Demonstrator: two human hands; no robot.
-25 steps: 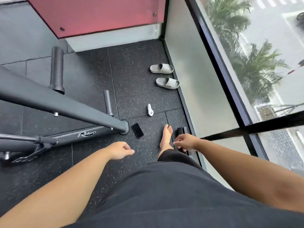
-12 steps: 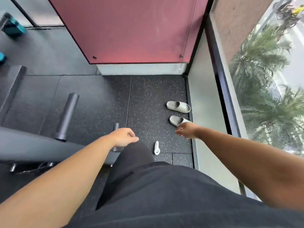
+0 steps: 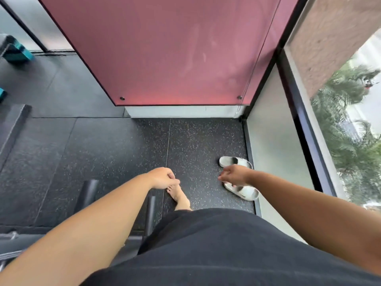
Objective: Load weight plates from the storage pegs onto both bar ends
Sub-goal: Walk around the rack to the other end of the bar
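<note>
Two hands, and neither held anything. My left hand (image 3: 162, 178) hung with its fingers loosely curled, and my right hand (image 3: 235, 177) was slack, fingers loosely spread. Just below the left hand a bare foot (image 3: 179, 196) stood on the floor. The right hand crossed my view of a pair of pale slides (image 3: 243, 191), which lay on the floor near the window wall. I could not tell whether it touched them.

Low on the left, a thick dark storage peg (image 3: 88, 193) and a thinner post (image 3: 151, 213) showed past my left forearm. Where the weight plates and bar ends were I could not tell from this view.

The floor (image 3: 195, 141) was black rubber tile flecked with pale specks. A red wall panel (image 3: 165, 48) above a white skirting (image 3: 181, 111) closed the corner ahead. To the right ran a dark-framed window (image 3: 350, 131) with palms beyond it. Something teal (image 3: 18, 54) sat far left.
</note>
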